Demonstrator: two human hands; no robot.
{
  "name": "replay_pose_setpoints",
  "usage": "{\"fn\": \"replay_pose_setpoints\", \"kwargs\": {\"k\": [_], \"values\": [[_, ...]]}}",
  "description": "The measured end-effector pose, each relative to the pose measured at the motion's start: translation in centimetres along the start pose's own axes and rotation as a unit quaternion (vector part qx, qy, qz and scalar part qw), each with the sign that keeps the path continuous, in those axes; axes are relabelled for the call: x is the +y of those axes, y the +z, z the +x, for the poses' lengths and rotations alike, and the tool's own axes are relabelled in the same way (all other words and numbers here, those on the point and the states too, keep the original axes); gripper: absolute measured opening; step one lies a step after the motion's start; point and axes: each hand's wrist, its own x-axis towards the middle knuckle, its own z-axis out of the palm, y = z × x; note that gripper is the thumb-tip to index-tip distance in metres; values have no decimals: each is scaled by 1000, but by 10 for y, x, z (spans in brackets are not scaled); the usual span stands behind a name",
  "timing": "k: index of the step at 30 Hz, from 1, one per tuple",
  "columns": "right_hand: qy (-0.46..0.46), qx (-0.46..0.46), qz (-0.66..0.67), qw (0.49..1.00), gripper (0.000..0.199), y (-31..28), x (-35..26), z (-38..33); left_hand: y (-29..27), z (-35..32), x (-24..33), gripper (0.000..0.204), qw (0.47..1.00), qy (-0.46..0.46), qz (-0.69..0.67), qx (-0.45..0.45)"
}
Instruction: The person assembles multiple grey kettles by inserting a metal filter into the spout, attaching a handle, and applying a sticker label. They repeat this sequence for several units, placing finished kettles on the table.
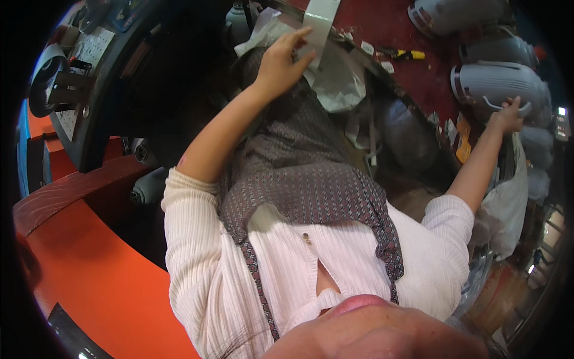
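Strip (320,21) left on bench (412,78), housings (499,84) right, cutter (409,55) between

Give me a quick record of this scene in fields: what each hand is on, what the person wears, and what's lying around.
left hand: left hand raised, fingers on a white strip above crumpled white plastic wrap
right hand: right hand stretched out, gripping the handle of a grey moulded shell
clothing: patterned apron over a white ribbed top
nearby: more grey shells, a yellow-handled tool on the red work surface
left side: orange panel
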Motion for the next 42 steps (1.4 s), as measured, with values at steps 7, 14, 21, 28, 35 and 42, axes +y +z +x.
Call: {"fn": "replay_pose_setpoints", "kwargs": {"k": [7, 14, 21, 28, 35, 42], "values": [[-251, 35, -259, 932, 54, 82, 29, 5, 37, 91, -98, 54, 930, -366, -21, -11], [-489, -432, -153, 742, 56, 282, 29, -233, 72, 72, -97, 35, 883, -356, -304, -2], [-196, -300, -170, 918, 58, 473, 47, -220, 52, 65, -85, 30, 884, -341, -320, -25], [-28, -453, -26, 891, 22, 561, 5, -141, 39, 121, -68, 24, 859, -270, -435, 10], [-81, -451, -52, 887, 21, 585, -35, -92, 55, 166, -81, 23, 858, -267, -438, -7], [-70, -453, -59, 887, 21, 600, -47, -43, 86, 200, -117, 25, 777, -343, -528, -14]]}}
